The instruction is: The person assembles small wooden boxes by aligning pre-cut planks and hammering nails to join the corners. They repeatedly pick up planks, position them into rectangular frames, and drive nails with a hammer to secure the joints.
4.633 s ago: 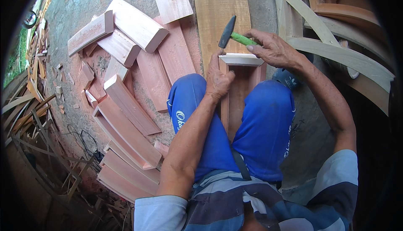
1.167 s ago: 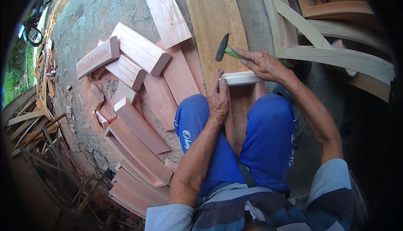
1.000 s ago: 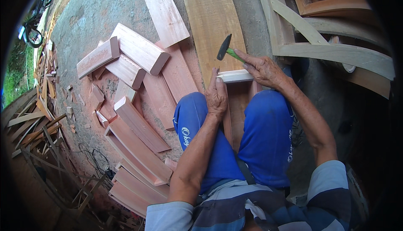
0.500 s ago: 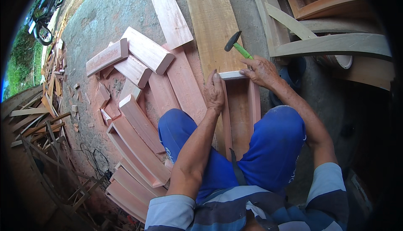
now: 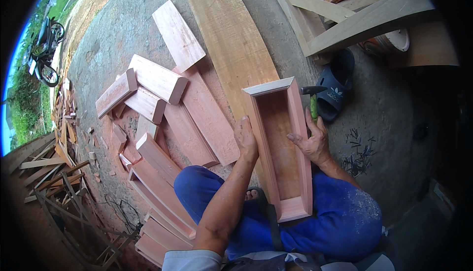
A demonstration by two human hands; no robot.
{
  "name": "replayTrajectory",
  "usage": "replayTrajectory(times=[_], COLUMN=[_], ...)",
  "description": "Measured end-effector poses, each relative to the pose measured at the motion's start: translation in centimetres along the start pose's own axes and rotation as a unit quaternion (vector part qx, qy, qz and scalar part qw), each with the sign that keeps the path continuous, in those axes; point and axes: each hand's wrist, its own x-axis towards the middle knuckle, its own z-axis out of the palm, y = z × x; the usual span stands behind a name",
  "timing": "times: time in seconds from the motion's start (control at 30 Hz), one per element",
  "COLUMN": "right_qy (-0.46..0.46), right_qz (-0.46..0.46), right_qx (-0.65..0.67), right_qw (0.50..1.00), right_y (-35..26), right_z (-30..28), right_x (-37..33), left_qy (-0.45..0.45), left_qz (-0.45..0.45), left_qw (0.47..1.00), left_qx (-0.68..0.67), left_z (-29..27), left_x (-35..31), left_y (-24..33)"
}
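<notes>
A long narrow wooden frame (image 5: 302,170), pinkish with bevelled edges and a paler end piece, rests lengthwise between my legs, its far end over a long plank (image 5: 231,25). My left hand (image 5: 245,139) grips the frame's left wall, its fingertips partly hidden against the wood. On the other side, my right hand (image 5: 315,143) is closed round a hammer (image 5: 314,107) with a green handle and dark head. The thumb of that hand reaches over the frame's right wall. The hammer head points up, beside the frame's far right corner.
Cut pink boards (image 5: 160,76) lie piled on the left, with more narrow frames (image 5: 162,199) nearer me. Loose nails (image 5: 358,153) and a dark sandal (image 5: 335,86) are on the right. Curved wooden furniture parts (image 5: 364,25) stand at the far right. Scrap wood (image 5: 47,165) is heaped far left.
The frame's far end, level before, now shows more of its inside and both walls. My left hand slid from the end piece to the left wall; my right hand, with the hammer, came down the right side.
</notes>
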Motion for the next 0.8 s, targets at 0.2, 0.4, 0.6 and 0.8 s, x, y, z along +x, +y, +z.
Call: replayTrajectory(times=[0.2,0.4,0.6,0.8], right_qy=[-0.041,-0.066,-0.108,-0.15], right_qz=[0.053,0.066,0.055,0.1], right_qx=[-0.006,0.02,0.053,0.304], right_qw=[0.998,0.995,0.991,0.935], right_y=[-0.2,-0.6,-2.6,-2.2], right_z=[0.0,0.7,2.6,4.8], right_x=[0.3,1.9,4.8,7.5], left_qy=[-0.019,-0.013,-0.065,0.041], left_qz=[-0.026,-0.098,-0.119,-0.057], left_qw=[0.999,0.993,0.986,0.997], left_qx=[-0.03,-0.061,-0.101,-0.02], left_z=[1.0,0.0,-1.2,-3.5], left_x=[-1.2,-0.8,-1.4,-1.5], left_y=[1.5,2.3,7.5,10.0])
